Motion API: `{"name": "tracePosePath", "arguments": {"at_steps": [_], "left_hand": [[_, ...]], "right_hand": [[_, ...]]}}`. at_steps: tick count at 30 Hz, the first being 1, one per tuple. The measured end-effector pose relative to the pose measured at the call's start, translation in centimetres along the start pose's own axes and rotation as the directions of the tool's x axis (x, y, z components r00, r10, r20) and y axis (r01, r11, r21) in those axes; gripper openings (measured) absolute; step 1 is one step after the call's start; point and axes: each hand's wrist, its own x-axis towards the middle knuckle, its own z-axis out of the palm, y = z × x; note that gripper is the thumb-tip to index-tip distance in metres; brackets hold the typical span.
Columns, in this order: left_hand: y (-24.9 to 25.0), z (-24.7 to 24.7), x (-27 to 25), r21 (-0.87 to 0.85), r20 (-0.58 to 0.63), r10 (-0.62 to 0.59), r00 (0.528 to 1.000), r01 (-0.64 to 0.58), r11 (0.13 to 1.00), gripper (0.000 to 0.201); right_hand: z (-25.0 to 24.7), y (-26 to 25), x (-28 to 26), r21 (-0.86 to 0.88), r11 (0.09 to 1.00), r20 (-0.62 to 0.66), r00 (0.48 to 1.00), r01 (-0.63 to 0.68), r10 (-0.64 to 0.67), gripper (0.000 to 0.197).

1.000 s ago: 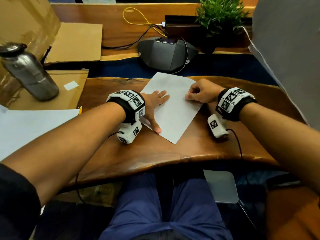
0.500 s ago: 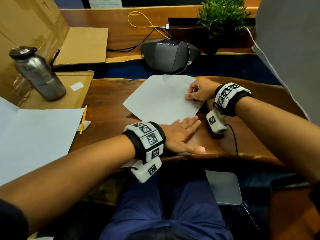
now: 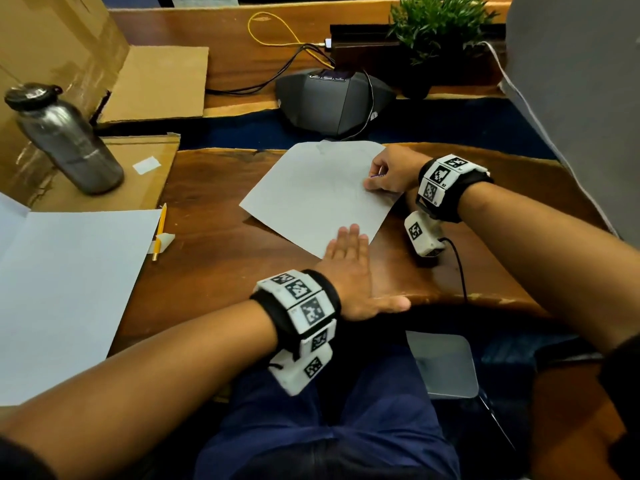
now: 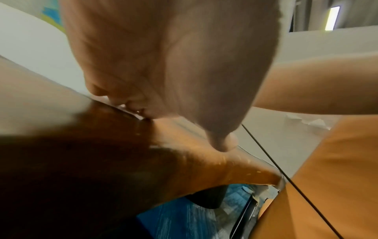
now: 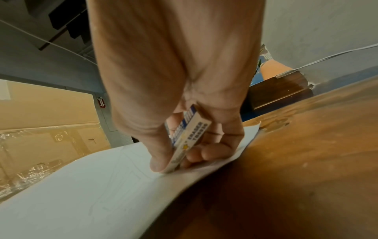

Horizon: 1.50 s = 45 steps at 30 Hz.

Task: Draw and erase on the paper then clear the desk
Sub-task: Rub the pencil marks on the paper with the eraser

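Note:
A white sheet of paper (image 3: 315, 195) with faint pencil lines lies turned at an angle on the wooden desk (image 3: 214, 271). My right hand (image 3: 388, 174) grips an eraser (image 5: 188, 137) in a white and blue sleeve and presses its end on the paper's (image 5: 92, 186) right side. My left hand (image 3: 349, 268) lies flat on the desk near the front edge, fingers straight, fingertips on the paper's near corner. A yellow pencil (image 3: 159, 232) lies at the desk's left, beside a small white scrap.
A large white sheet (image 3: 65, 289) covers the left. A metal bottle (image 3: 65, 140) stands on cardboard at far left. A grey conference phone (image 3: 332, 102) with cables and a potted plant (image 3: 436, 32) sit behind the desk. A grey panel (image 3: 581, 98) rises at right.
My left hand has slid from the paper's left side back to the desk's front edge, and the paper has turned. My right hand stays on the paper's right side.

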Motion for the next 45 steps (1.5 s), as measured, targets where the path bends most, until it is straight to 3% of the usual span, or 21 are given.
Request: {"name": "tracePosePath", "arguments": {"at_steps": [3, 5, 7, 10, 12, 16, 19, 26, 29, 34, 37, 40, 42, 45], "left_hand": [[1.4, -0.6, 0.8, -0.003, -0.009, 0.151, 0.988, -0.151, 0.988, 0.118], [1.0, -0.9, 0.2, -0.012, -0.068, 0.188, 0.980, -0.189, 0.982, 0.115], [-0.4, -1.0, -0.8, -0.035, -0.124, 0.064, 0.990, -0.069, 0.997, 0.117], [-2.1, -0.4, -1.7, -0.028, -0.051, -0.144, 0.988, 0.143, 0.989, 0.123], [-1.4, 0.2, -1.6, -0.004, -0.020, -0.069, 0.997, 0.069, 0.998, 0.125], [1.6, 0.8, -0.8, 0.044, 0.021, 0.233, 0.972, -0.233, 0.971, 0.112], [1.2, 0.0, -0.6, 0.063, -0.026, 0.309, 0.951, -0.307, 0.950, 0.103], [-7.7, -4.4, 0.1, -0.015, -0.104, 0.085, 0.991, -0.087, 0.996, 0.080], [-10.6, -5.1, 0.8, -0.024, -0.100, 0.063, 0.993, -0.066, 0.998, 0.081], [-9.9, -4.9, 0.1, 0.073, -0.142, 0.034, 0.989, -0.024, 0.997, 0.085], [-9.0, -4.6, -0.4, 0.172, -0.204, 0.024, 0.979, 0.012, 0.985, 0.070], [-8.9, -5.0, 0.1, 0.125, -0.310, -0.019, 0.951, 0.061, 0.990, 0.058], [-8.6, -5.1, 0.8, 0.112, -0.305, -0.072, 0.950, 0.111, 0.987, 0.067], [-6.9, -4.1, 1.7, 0.089, -0.160, -0.076, 0.984, 0.091, 0.992, 0.090]], "right_hand": [[-0.1, -0.2, 0.0, -0.019, 1.000, 0.012, 1.000, -0.016, 0.016, 0.023], [-0.1, -0.2, 0.0, -0.027, 1.000, 0.002, 1.000, -0.015, 0.015, 0.024], [0.0, -0.3, 0.1, -0.036, 0.999, -0.009, 1.000, -0.007, 0.007, 0.024], [0.1, -0.2, 0.0, -0.032, 0.999, 0.001, 1.000, -0.016, 0.016, 0.023], [0.0, -0.2, -0.1, -0.034, 0.999, 0.007, 1.000, -0.023, 0.023, 0.024], [-0.1, -0.4, -0.2, -0.039, 0.999, 0.008, 1.000, -0.024, 0.024, 0.025], [-0.1, -0.4, -0.4, -0.037, 0.999, 0.016, 1.000, -0.013, 0.014, 0.022], [0.0, -0.5, -1.1, -0.038, 0.999, -0.004, 1.000, 0.029, -0.029, 0.021], [0.0, -0.7, -1.5, -0.037, 0.998, -0.002, 0.999, 0.041, -0.041, 0.019], [0.6, -0.7, -2.8, -0.116, 0.988, -0.081, 0.990, 0.105, -0.115, 0.016], [0.9, -1.0, -4.0, -0.085, 0.986, -0.104, 0.983, 0.140, -0.149, 0.019], [1.2, -1.4, -4.4, -0.099, 0.981, -0.115, 0.978, 0.166, -0.177, 0.021], [1.4, -1.7, -4.2, -0.091, 0.981, -0.123, 0.975, 0.173, -0.183, 0.021], [1.5, -1.9, -3.9, -0.075, 0.985, -0.135, 0.977, 0.159, -0.168, 0.019]]}}
